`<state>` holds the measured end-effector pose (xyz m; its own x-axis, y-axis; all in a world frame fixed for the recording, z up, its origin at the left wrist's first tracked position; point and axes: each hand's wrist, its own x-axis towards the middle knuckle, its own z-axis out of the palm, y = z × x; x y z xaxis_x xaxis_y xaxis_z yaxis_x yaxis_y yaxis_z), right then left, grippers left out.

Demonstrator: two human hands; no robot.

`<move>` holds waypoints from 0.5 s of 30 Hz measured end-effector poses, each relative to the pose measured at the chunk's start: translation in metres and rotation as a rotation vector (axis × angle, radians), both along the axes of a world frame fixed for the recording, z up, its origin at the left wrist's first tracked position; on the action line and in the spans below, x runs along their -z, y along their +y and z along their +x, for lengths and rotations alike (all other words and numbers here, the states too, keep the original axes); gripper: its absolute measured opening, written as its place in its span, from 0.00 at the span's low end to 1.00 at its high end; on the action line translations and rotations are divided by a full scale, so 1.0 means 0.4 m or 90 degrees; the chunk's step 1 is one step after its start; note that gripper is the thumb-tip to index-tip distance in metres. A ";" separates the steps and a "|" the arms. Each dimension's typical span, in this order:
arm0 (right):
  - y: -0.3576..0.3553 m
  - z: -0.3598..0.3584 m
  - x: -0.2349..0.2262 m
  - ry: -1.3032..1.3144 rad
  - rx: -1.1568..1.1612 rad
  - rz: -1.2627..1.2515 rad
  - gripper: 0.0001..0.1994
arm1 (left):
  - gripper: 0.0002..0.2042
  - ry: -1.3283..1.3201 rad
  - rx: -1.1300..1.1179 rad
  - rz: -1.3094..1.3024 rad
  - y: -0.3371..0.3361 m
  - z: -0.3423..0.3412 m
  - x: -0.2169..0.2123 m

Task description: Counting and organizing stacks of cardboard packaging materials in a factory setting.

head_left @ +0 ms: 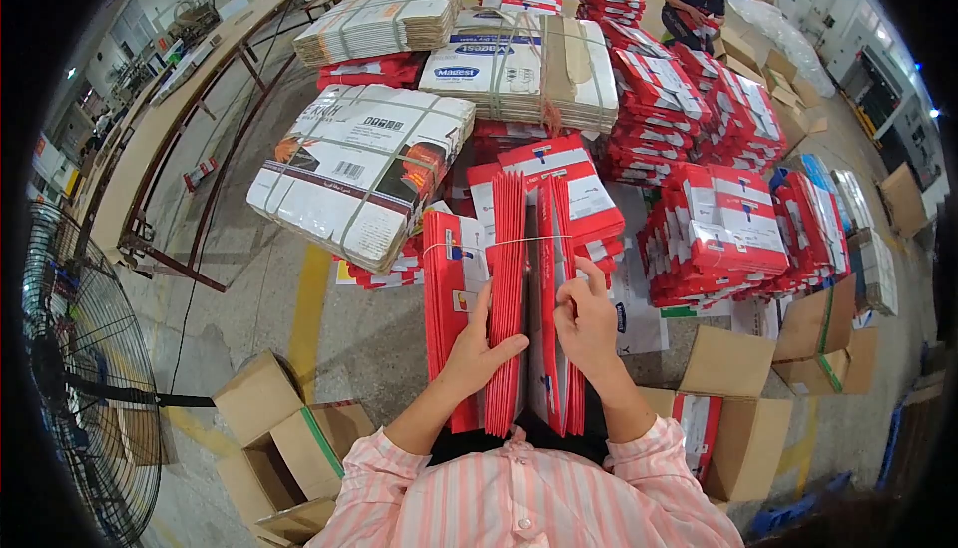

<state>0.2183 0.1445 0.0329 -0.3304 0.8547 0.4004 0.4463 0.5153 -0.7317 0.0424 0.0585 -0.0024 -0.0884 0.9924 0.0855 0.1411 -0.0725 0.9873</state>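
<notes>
I see both hands on a tied bundle of flat red cartons (504,288) standing on edge just before me: left hand (477,348) clamped on one sheaf, right hand (586,323) pinching another, with a gap parted between them.

The left hand (477,348) partly hides the red flat cartons (504,288).

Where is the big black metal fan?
In the head view, the big black metal fan stands at the far left edge, on the person's left, beside the brown cardboard boxes on the floor.
</notes>
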 end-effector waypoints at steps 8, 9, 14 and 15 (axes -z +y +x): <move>-0.013 -0.016 -0.038 -0.075 -0.046 -0.015 0.08 | 0.53 0.034 0.014 -0.028 0.009 -0.007 0.003; -0.011 -0.016 -0.030 -0.075 -0.046 -0.015 0.08 | 0.53 0.034 0.014 -0.029 0.008 -0.007 0.003; -0.006 -0.014 -0.021 0.013 0.009 0.013 0.10 | 0.52 0.005 0.012 -0.047 0.012 -0.004 -0.009; -0.006 -0.011 -0.021 -0.035 0.014 0.003 0.10 | 0.52 0.004 0.011 -0.048 0.011 -0.003 -0.006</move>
